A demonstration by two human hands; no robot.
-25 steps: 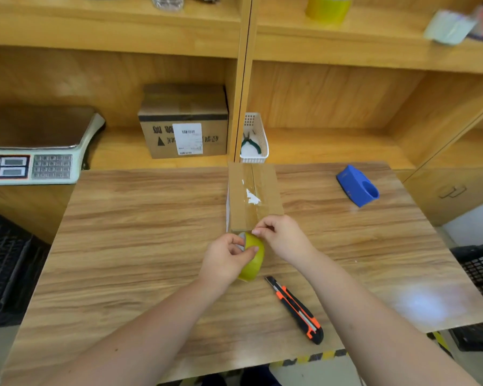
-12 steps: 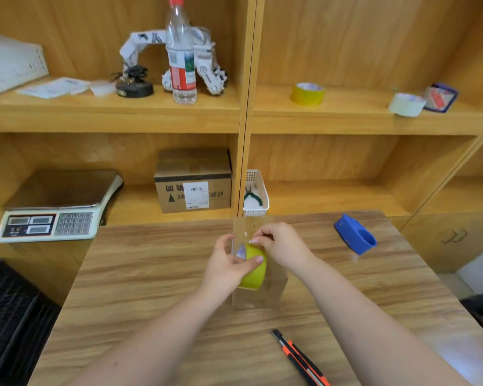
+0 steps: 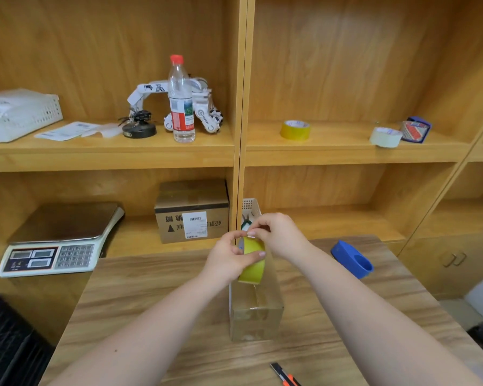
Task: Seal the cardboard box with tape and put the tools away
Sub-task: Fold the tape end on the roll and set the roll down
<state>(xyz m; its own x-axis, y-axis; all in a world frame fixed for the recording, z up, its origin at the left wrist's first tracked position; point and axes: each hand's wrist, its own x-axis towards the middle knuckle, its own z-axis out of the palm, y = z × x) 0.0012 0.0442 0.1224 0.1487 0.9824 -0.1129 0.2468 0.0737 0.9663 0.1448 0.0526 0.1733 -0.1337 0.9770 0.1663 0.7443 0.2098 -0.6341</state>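
A narrow brown cardboard box (image 3: 258, 316) lies lengthwise in the middle of the wooden table (image 3: 140, 288), its flaps down and glossy tape along the top. Above its far half, my left hand (image 3: 229, 259) grips a yellow tape roll (image 3: 253, 264), held upright. My right hand (image 3: 279, 235) pinches the top edge of the roll with thumb and forefinger. An orange and black utility knife (image 3: 285, 376) lies on the table near the bottom edge, partly cut off. A blue tape dispenser (image 3: 352, 259) rests on the table to the right.
Behind the table stand wooden shelves. A white basket (image 3: 253, 208) with pliers, a labelled carton (image 3: 192, 215) and a scale (image 3: 59, 240) sit on the lower shelf. Above are a yellow tape roll (image 3: 294, 130), a white tape roll (image 3: 385, 137), a bottle (image 3: 181, 104) and a small robot arm.
The view has tilted up from the table to the shelves. Both hands lifted the yellow roll from the box's near end and carried it toward the far end.
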